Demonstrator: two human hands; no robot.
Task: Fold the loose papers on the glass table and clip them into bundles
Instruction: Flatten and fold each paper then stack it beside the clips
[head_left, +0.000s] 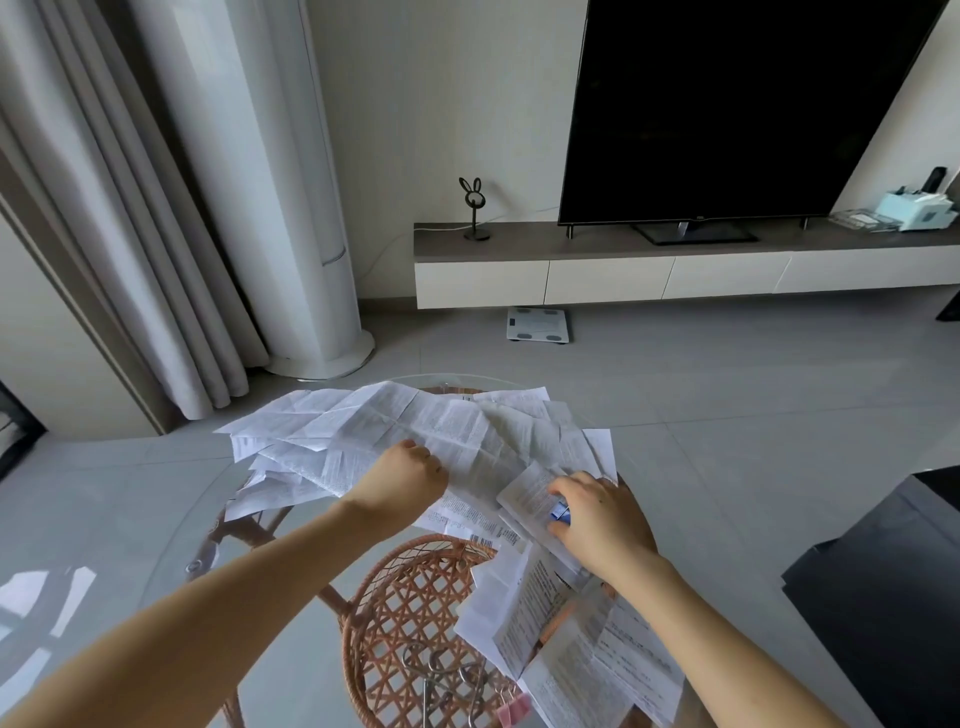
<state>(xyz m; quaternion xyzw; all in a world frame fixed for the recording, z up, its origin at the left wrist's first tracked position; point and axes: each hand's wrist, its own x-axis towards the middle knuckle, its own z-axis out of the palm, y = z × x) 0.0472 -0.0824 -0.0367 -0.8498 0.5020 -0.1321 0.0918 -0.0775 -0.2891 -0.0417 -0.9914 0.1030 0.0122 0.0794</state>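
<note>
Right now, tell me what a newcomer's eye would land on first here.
A heap of creased printed papers spreads across the far side of the glass table, with both hands in it. The right hand pinches a blue binder clip onto a folded bundle; the left hand grips a sheet. Behind, a large dark TV.

Under my hands, creased matt papers (415, 431) cover the glossy, see-through glass table (171, 525), above woven rattan (415, 603), beside a shiny blue clip (561, 512).

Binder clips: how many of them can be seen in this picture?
2. A blue binder clip sits on folded paper under the right hand; a pink binder clip lies at the bottom edge. Papers may hide more.
</note>
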